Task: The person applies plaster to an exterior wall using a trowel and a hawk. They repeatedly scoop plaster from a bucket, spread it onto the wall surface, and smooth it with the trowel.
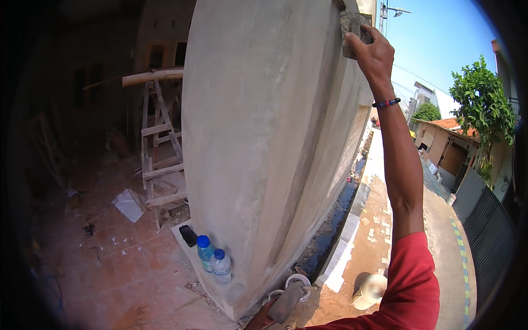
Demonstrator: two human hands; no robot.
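High up, my right hand (377, 52) presses a small cement-caked plastering float (348, 23) to the upper edge of the grey plastered wall (247, 121). Its fingers and thumb are closed round the float's back, and the arm is stretched far upward. Down at the lower edge, my left hand (260, 320) is partly cut off by the picture's rim. It is closed on a flat grey rectangular tool (287, 303), whose handle is hidden. Just beyond that tool stands a white bucket (300, 277) by the wall's foot.
Two blue-capped water bottles (221, 269) and a black object (188, 236) stand on a ledge left of the wall. Farther left is a wooden trestle (159, 129). A ditch of dark water (330, 234) runs along the wall's right; a pale bucket (372, 287) stands beyond it.
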